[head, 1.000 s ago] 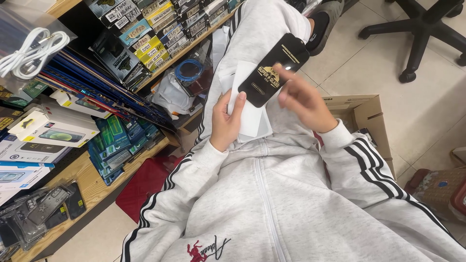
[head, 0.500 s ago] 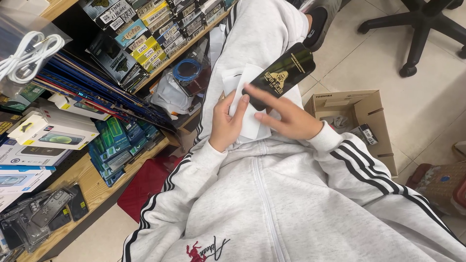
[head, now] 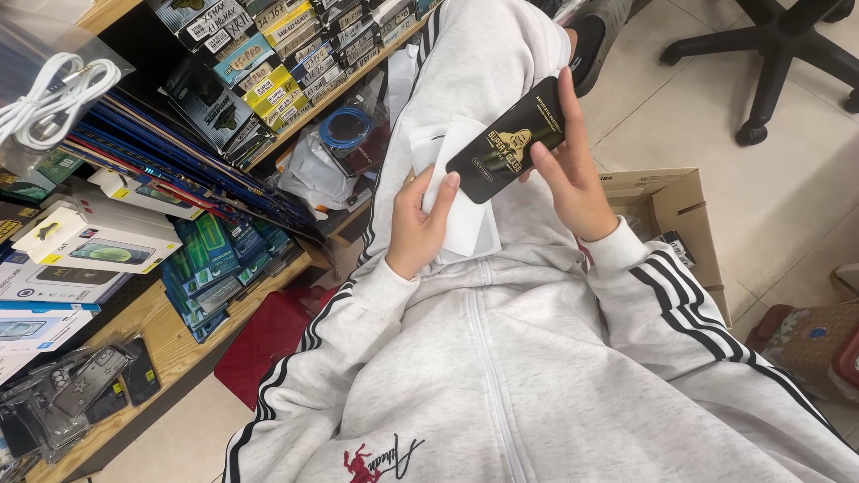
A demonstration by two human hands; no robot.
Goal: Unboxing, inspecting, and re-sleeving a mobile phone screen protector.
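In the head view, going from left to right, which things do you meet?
White cable → green boxes → blue coiled cable → left hand → black package → right hand → cardboard box → office chair base.

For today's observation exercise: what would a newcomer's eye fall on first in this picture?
The black packet with a gold emblem, centre frame, gripped by the right hand over the lap. The left hand holds a white sleeve beneath it. Left, wooden shelves crammed with boxes.

Our left hand rests palm-down on our lap, fingers curled upward; our right hand is raised beside it, fingers pinched closed, grey sleeves at both wrists.
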